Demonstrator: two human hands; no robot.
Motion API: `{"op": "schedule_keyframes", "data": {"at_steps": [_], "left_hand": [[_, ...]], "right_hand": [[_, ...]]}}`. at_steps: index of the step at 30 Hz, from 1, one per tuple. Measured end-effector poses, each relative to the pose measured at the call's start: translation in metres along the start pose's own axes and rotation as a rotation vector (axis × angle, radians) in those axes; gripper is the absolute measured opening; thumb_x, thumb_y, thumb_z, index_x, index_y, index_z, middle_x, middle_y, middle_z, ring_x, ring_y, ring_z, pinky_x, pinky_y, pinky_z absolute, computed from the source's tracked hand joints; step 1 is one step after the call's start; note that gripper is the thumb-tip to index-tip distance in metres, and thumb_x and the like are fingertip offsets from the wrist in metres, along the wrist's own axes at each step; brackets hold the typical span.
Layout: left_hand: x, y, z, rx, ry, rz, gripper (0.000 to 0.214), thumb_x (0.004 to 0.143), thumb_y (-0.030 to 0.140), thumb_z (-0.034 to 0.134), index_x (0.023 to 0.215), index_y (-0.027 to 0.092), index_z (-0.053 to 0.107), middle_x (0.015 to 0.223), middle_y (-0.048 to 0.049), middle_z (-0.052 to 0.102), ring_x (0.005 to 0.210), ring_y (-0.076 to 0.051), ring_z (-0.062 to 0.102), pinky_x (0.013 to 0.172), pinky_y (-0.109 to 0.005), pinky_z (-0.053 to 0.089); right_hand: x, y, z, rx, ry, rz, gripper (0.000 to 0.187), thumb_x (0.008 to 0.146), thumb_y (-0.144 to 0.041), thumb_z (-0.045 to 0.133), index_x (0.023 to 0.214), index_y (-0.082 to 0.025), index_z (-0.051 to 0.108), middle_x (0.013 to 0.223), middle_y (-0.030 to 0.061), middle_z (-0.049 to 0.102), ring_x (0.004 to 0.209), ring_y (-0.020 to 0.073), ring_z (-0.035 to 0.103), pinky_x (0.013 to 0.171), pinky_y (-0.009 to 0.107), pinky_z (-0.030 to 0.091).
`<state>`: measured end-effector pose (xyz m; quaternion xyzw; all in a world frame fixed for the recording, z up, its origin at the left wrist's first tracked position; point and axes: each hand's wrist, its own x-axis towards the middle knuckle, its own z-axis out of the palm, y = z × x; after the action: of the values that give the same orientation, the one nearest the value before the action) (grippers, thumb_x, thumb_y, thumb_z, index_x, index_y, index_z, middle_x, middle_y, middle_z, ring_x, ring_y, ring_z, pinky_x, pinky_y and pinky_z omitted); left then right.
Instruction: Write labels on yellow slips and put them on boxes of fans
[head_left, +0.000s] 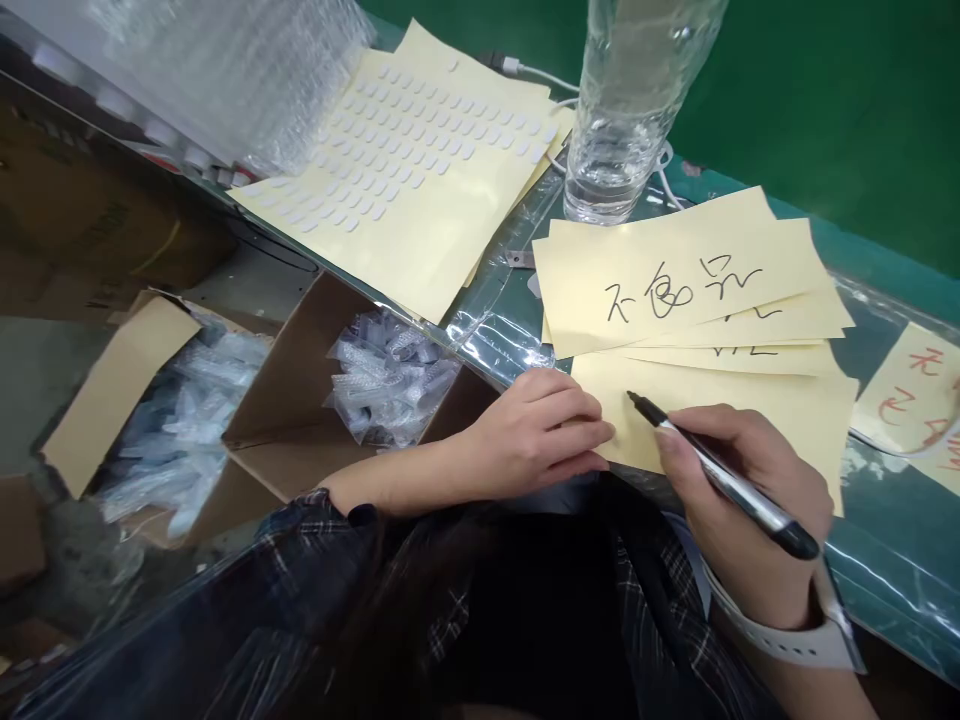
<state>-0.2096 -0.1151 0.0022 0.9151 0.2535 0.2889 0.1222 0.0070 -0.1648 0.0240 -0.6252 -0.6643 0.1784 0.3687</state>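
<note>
My right hand (739, 505) is closed round a black marker pen (720, 478), whose tip rests on a blank pale yellow sheet (750, 410) at the near edge of the table. My left hand (536, 430) lies on the left edge of that sheet, fingers loosely curled and pressing it down. Just beyond lies a fanned stack of yellow sheets (675, 280) with black handwriting on the top one. A white watch band sits on my right wrist.
A clear plastic water bottle (630, 110) stands behind the stack. Yellow sheets of small white stickers (405, 160) lie at the left, with bubble wrap (225, 70) behind. Open cardboard boxes (300, 400) of bagged parts sit below the table edge. Another yellow note with red writing (922, 390) lies far right.
</note>
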Motion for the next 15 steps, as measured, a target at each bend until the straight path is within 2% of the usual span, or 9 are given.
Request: {"op": "schedule_keyframes", "data": {"at_steps": [1,3,5,9,13,15], "left_hand": [[-0.002,-0.001,-0.001,-0.032,-0.017,-0.022,0.03,0.091,0.04,0.068,0.107,0.015,0.066,0.099,-0.0055,0.069,0.096,-0.019,0.057,0.09,-0.034,0.048],[-0.002,-0.003,-0.004,-0.089,-0.067,-0.035,0.032,0.092,0.042,0.066,0.11,0.015,0.066,0.102,-0.0056,0.07,0.096,-0.018,0.058,0.09,-0.034,0.047],[0.0,-0.006,-0.007,-0.108,-0.1,-0.03,0.03,0.093,0.04,0.065,0.108,0.015,0.066,0.102,-0.005,0.07,0.095,-0.018,0.058,0.088,-0.033,0.047],[0.003,-0.009,-0.007,-0.052,-0.072,0.013,0.023,0.095,0.038,0.063,0.099,0.015,0.065,0.095,-0.0032,0.07,0.092,-0.017,0.058,0.085,-0.032,0.047],[0.003,-0.011,-0.007,0.013,-0.067,0.084,0.024,0.096,0.039,0.062,0.097,0.016,0.063,0.093,-0.0029,0.07,0.092,-0.017,0.059,0.085,-0.031,0.048],[0.003,-0.012,-0.009,0.01,-0.084,0.103,0.022,0.095,0.038,0.063,0.098,0.016,0.064,0.094,-0.003,0.071,0.092,-0.017,0.06,0.084,-0.031,0.048]], "right_hand": [[0.002,-0.001,0.001,-0.028,-0.03,0.019,0.013,0.09,-0.035,0.069,0.091,-0.022,0.068,0.085,0.0013,0.068,0.07,0.0137,0.063,0.06,0.023,0.048],[0.002,0.001,-0.001,-0.088,0.008,0.081,0.014,0.091,-0.036,0.068,0.087,-0.022,0.068,0.079,-0.0009,0.067,0.065,0.0117,0.06,0.058,0.022,0.045],[-0.001,0.003,-0.007,-0.108,-0.006,0.107,0.016,0.089,-0.038,0.07,0.086,-0.023,0.068,0.076,-0.0028,0.066,0.063,0.0107,0.058,0.056,0.022,0.043],[-0.005,0.006,-0.02,-0.06,-0.128,0.09,0.014,0.09,-0.037,0.068,0.087,-0.024,0.067,0.082,-0.0038,0.069,0.067,0.0101,0.062,0.061,0.019,0.047],[-0.005,0.009,-0.027,-0.017,-0.176,0.102,0.008,0.088,-0.032,0.069,0.087,-0.025,0.068,0.081,-0.0043,0.069,0.067,0.0097,0.063,0.058,0.017,0.047],[-0.006,0.01,-0.028,-0.012,-0.151,0.123,0.008,0.088,-0.034,0.07,0.088,-0.026,0.068,0.081,-0.0046,0.068,0.068,0.0096,0.062,0.059,0.017,0.047]]}}
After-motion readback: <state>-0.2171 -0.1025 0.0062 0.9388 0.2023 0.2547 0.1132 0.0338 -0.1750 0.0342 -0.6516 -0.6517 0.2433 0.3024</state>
